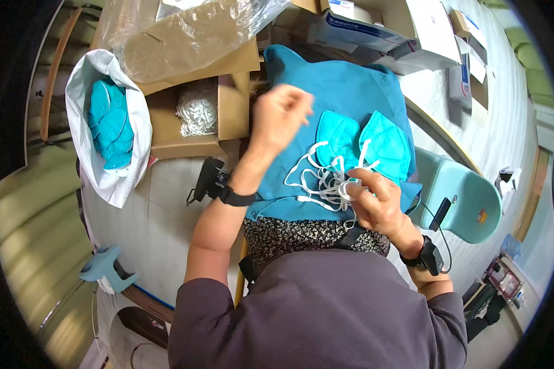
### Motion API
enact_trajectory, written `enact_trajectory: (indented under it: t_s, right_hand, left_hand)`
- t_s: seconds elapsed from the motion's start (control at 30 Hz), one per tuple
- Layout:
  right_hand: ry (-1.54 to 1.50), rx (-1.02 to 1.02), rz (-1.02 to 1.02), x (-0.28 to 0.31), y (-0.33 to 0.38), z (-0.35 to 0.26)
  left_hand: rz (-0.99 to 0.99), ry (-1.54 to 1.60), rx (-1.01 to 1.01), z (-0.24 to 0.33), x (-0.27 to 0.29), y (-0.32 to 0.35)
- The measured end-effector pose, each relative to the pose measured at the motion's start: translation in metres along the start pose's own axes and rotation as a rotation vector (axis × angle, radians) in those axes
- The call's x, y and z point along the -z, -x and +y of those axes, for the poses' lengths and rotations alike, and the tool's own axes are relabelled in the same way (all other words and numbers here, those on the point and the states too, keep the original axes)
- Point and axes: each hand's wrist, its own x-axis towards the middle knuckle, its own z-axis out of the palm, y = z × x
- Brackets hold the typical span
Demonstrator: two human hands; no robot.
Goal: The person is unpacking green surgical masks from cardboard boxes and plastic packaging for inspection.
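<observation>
Two turquoise face masks (385, 144) lie side by side on a blue cloth (308, 77) spread over my lap. Their white elastic straps (320, 184) trail in a tangle toward me. My right hand (375, 200) is closed at the near end of the masks, with white strap pinched between thumb and fingers. Above the cloth, left of the masks, my left hand (282, 114) hovers with fingers curled and smeared by motion. It touches neither mask, and whether anything small is in it does not show.
At the left stands a white sack (77, 117) of turquoise masks. Beside it an open cardboard box (188, 149) holds a white stringy heap, under a plastic-covered carton (184, 49). White boxes (434, 37) stand at the far right. A pale green stool (468, 197) is right of my lap.
</observation>
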Motion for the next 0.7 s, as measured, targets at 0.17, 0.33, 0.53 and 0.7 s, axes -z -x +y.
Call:
enact_trajectory:
  t_s: [0.17, 0.33, 0.53, 0.7]
  right_hand:
    - [0.089, 0.119, -0.066, 0.001, 0.005, -0.007]
    - [0.186, 0.245, -0.150, -0.010, 0.009, -0.008]
    - [0.243, 0.151, 0.269, 0.048, 0.006, -0.018]
    - [-0.237, -0.385, 0.797, 0.087, -0.006, 0.005]
  left_hand:
    - [-0.380, -0.385, 0.192, 0.019, -0.066, 0.014]
    - [-0.395, -0.558, 0.047, 0.003, -0.096, 0.019]
    - [-0.335, 0.282, -0.078, 0.029, -0.082, 0.007]
    - [-0.481, 0.565, -0.095, 0.057, -0.068, 0.008]
